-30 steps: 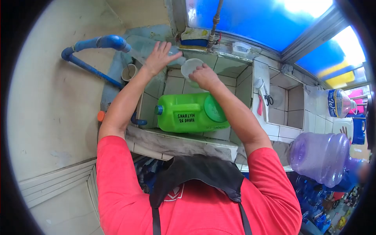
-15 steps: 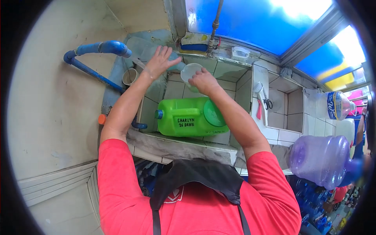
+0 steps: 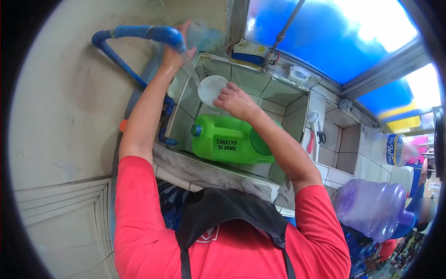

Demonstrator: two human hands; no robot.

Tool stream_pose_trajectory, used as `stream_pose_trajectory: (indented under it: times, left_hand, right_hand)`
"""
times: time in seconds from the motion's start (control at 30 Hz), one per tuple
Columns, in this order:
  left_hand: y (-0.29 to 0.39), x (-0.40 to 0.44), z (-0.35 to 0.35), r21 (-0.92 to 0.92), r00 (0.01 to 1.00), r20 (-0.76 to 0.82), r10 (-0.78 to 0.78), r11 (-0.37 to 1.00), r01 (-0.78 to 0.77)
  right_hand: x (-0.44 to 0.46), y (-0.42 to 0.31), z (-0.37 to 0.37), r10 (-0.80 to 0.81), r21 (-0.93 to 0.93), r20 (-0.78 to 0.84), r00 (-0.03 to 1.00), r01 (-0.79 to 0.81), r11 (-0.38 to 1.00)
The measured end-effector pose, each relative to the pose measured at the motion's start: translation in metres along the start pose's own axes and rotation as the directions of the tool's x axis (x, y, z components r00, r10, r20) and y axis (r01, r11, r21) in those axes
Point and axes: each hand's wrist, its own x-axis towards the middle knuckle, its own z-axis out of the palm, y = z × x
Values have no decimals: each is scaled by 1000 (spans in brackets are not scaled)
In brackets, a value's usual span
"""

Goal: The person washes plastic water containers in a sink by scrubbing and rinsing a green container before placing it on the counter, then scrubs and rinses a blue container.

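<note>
- My right hand (image 3: 236,103) pinches the right edge of a white, round, plastic-looking bowl (image 3: 212,89); held at one side only, it could tip or twist if water gathers in it.
- A thin, clear stream (image 3: 193,72) seems to fall from the bent blue plastic pipe (image 3: 134,31) towards the bowl; a small drift of my wrist might send it splashing past the rim.
- My left hand (image 3: 175,56) is raised partly behind the pipe, beside a clear, rounded bottle (image 3: 197,32); blur and the pipe hide my fingers, so I cannot tell whether they grip it; a slick surface could let it slip, or my knuckles could knock the pipe.
- The bright green plastic jug with black lettering (image 3: 227,142) lies in the pale tiled basin (image 3: 295,116), partly beneath my right forearm; a dropped bowl could strike it.
</note>
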Motion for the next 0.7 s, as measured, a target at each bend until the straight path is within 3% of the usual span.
stream_pose_trajectory:
  times: [0.07, 0.1, 0.17, 0.2, 0.3, 0.43, 0.5, 0.53, 0.57, 0.6, 0.63, 0.7]
  left_hand:
    - [-18, 1, -7, 301, 975, -142, -172, 931, 209]
    - [-23, -1, -15, 305, 973, -147, -177, 928, 214]
    - [-31, -3, -28, 611, 981, -186, -56, 775, 160]
    - [-23, -3, -34, 611, 981, -183, -59, 776, 160]
    - [14, -19, -49, 554, 972, -227, -59, 813, 179]
    - [39, -60, -55, 239, 957, -244, -156, 947, 215]
    - [74, -81, -64, 65, 916, -30, -401, 913, 402]
    - [84, -95, -65, 36, 889, 95, -448, 894, 447]
    - [94, -109, -63, 9, 849, 223, -479, 872, 490]
    - [117, -116, -68, -36, 826, 320, -465, 865, 501]
    - [140, -122, -75, -81, 797, 417, -437, 855, 512]
    - [162, -142, -79, -170, 839, 498, -219, 924, 342]
  right_hand:
    - [9, -10, 7, -27, 7, -8, 1000, 27, 1000]
    - [13, -13, 10, -44, 12, -18, 999, 44, 999]
    - [16, -17, 15, -59, 29, -34, 998, 60, 998]
    - [16, -19, 17, -65, 44, -50, 997, 67, 997]
    - [14, -18, 22, -63, 31, -60, 996, 65, 997]
    - [10, -15, 21, -19, -7, -23, 1000, 19, 1000]
    - [8, -13, 22, 9, -22, -20, 1000, -10, 1000]
    - [8, -13, 21, 27, -37, -13, 1000, -28, 999]
    - [7, -14, 19, 153, -3, 23, 988, -153, 988]
    - [5, -12, 17, 280, 22, 63, 958, -282, 959]
    - [2, -8, 14, 309, -5, 73, 948, -309, 951]
    - [-8, 3, 3, 559, -99, 30, 829, -554, 827]
